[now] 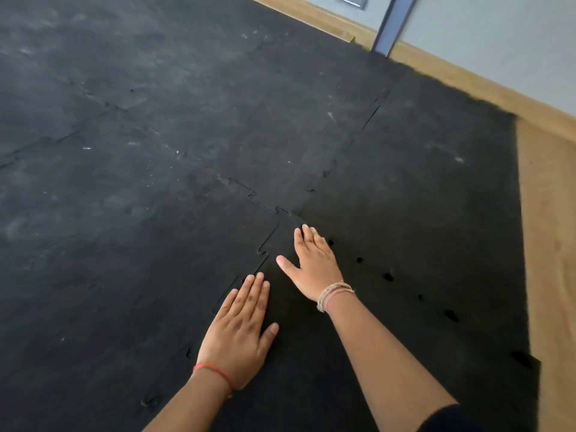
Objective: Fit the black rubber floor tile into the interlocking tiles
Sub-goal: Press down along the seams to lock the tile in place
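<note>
The black rubber floor tile (pixel 405 232) lies flat at the right, its jigsaw edge running along the laid interlocking tiles (pixel 149 188) on the left. My left hand (pixel 238 335) rests palm down on the tile beside the toothed seam (pixel 263 247), fingers together. My right hand (pixel 314 260) lies flat farther up, near the corner where the seams meet, thumb spread out. Neither hand holds anything. A few tabs along the seam near my left hand look slightly raised.
Bare wooden floor (pixel 548 244) shows to the right of the tile and along the back. A grey wall (pixel 486 39) with a blue vertical post (pixel 392 23) stands beyond. Several dark notches (pixel 388 277) mark the tile's surface right of my right hand.
</note>
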Motion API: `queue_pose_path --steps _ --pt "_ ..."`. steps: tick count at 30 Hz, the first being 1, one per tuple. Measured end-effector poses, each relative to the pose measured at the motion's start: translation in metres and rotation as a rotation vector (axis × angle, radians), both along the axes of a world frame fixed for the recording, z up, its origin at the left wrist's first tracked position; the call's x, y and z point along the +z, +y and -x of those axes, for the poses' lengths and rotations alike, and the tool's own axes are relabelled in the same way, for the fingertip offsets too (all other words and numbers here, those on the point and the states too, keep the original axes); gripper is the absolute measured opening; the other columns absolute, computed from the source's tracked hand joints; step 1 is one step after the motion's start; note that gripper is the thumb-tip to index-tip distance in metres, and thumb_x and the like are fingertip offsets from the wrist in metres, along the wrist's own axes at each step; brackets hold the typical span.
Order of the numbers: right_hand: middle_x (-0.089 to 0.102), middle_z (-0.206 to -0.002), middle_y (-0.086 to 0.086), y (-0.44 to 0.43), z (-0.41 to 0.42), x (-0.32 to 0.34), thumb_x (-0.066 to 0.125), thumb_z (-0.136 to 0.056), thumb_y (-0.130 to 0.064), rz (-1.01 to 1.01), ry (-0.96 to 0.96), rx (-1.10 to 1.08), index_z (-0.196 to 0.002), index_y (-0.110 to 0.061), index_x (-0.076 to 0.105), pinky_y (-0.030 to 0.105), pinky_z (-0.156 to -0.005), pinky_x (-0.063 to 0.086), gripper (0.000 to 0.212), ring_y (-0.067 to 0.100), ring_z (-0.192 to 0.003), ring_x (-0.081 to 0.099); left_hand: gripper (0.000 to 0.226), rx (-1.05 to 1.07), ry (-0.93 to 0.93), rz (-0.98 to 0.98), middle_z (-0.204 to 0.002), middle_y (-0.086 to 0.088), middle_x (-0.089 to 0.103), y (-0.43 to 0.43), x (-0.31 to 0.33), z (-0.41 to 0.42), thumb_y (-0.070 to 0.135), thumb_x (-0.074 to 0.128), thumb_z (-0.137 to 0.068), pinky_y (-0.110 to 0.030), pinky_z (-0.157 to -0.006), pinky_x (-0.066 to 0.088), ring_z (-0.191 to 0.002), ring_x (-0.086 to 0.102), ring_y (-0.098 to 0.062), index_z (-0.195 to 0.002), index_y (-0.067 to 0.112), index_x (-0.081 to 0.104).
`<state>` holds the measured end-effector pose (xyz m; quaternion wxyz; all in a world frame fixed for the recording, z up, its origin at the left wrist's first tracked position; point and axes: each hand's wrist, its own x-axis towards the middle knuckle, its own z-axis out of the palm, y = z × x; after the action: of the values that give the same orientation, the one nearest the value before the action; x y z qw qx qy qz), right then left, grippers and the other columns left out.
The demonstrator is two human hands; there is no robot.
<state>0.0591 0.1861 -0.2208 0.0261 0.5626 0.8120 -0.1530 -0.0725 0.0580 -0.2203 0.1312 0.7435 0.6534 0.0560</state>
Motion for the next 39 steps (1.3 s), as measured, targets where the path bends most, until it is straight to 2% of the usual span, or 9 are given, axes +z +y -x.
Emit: queue_pose_path --steps 3,5,8,12,16,21,28,34,39 --pt "-0.020 -0.153 0.008 -0.025 -0.030 -0.006 0.009 -0.085 -0.066 -0.100 -0.096 0.046 -0.142 -0.011 -0.015 0.032 -0.112 -0.010 0.082 0.019 -0.139 -0.022 0.065 -0.075 0.007 -0.048 -0.149 -0.002 -0.020 0.025 -0.005 0.003 0.052 -0.001 -0.087 -0.029 -0.111 -0.021 -0.136 -0.024 -0.019 -0.139 0.014 -0.015" --pt "-0.028 -0.149 0.008 -0.040 -0.040 -0.010 -0.001 -0.080 -0.068 -0.149 -0.135 0.029 -0.138 -0.011 -0.022 0.034 -0.114 -0.011 0.084 0.021 -0.136 -0.029 0.062 -0.133 0.018 -0.071 -0.144 0.000 -0.033 0.047 -0.008 0.002 0.051 0.002 -0.091 -0.029 -0.109 -0.021 -0.130 -0.035 -0.017 -0.135 0.016 -0.025" --pt "-0.031 -0.147 0.007 -0.041 -0.040 -0.013 -0.003 -0.081 -0.066 -0.149 -0.120 0.005 -0.137 -0.011 -0.026 0.035 -0.115 -0.010 0.081 0.021 -0.136 -0.031 0.062 -0.175 0.026 -0.061 -0.142 0.001 -0.034 0.064 -0.011 -0.002 0.051 0.001 -0.090 -0.029 -0.108 -0.021 -0.130 -0.036 -0.016 -0.135 0.016 -0.026" --pt "-0.025 -0.150 0.006 -0.038 -0.040 -0.015 -0.004 -0.081 -0.068 -0.161 -0.119 0.001 -0.139 -0.012 -0.019 0.033 -0.113 -0.013 0.082 0.021 -0.138 -0.025 0.068 -0.184 0.067 -0.010 -0.142 0.001 -0.035 0.065 -0.014 -0.003 0.054 -0.013 -0.080 -0.034 -0.105 -0.025 -0.128 -0.038 -0.016 -0.136 0.015 -0.026" --pt "-0.020 -0.151 0.007 -0.038 -0.038 -0.015 -0.002 -0.082 -0.068 -0.154 -0.112 0.003 -0.141 -0.011 -0.014 0.036 -0.113 -0.012 0.082 0.022 -0.139 -0.021 0.070 -0.180 0.070 0.019 -0.143 0.000 -0.034 0.067 -0.012 -0.004 0.053 -0.015 -0.079 -0.039 -0.106 -0.025 -0.128 -0.037 -0.017 -0.137 0.015 -0.025" --pt "-0.019 -0.151 0.007 -0.037 -0.037 -0.015 -0.001 -0.082 -0.067 -0.148 -0.111 -0.005 -0.142 -0.010 -0.012 0.035 -0.112 -0.013 0.083 0.022 -0.140 -0.020 0.070 -0.188 0.095 0.016 -0.144 0.001 -0.033 0.069 -0.016 -0.004 0.054 -0.015 -0.079 -0.032 -0.106 -0.024 -0.129 -0.037 -0.015 -0.137 0.016 -0.024" --pt "-0.014 -0.156 0.007 -0.019 -0.046 0.010 0.021 -0.086 -0.067 0.106 -0.179 0.057 -0.144 -0.010 -0.011 0.033 -0.114 -0.005 0.087 0.018 -0.142 -0.015 0.063 -0.104 0.080 0.057 -0.150 -0.003 -0.024 0.066 -0.009 -0.016 0.046 0.009 -0.094 -0.030 -0.111 -0.015 -0.134 -0.027 -0.015 -0.139 0.012 -0.019" --pt "-0.020 -0.154 0.013 -0.018 -0.056 0.019 0.030 -0.076 -0.077 0.192 -0.292 -0.061 -0.142 -0.005 -0.017 0.038 -0.115 -0.003 0.108 0.025 -0.141 -0.018 0.063 -0.023 0.040 0.035 -0.151 -0.004 -0.023 0.062 -0.013 -0.023 0.047 0.010 -0.094 -0.030 -0.110 -0.017 -0.133 -0.029 -0.016 -0.136 0.013 -0.022" --pt "-0.016 -0.153 0.020 0.001 -0.041 0.022 0.040 -0.073 -0.076 0.313 -0.416 -0.059 -0.141 0.001 -0.013 0.041 -0.115 0.003 0.116 0.033 -0.142 -0.012 0.063 -0.017 0.045 0.036 -0.154 -0.009 -0.014 0.108 -0.012 -0.029 0.042 0.016 -0.096 -0.029 -0.111 -0.012 -0.139 -0.018 -0.018 -0.142 0.007 -0.009"
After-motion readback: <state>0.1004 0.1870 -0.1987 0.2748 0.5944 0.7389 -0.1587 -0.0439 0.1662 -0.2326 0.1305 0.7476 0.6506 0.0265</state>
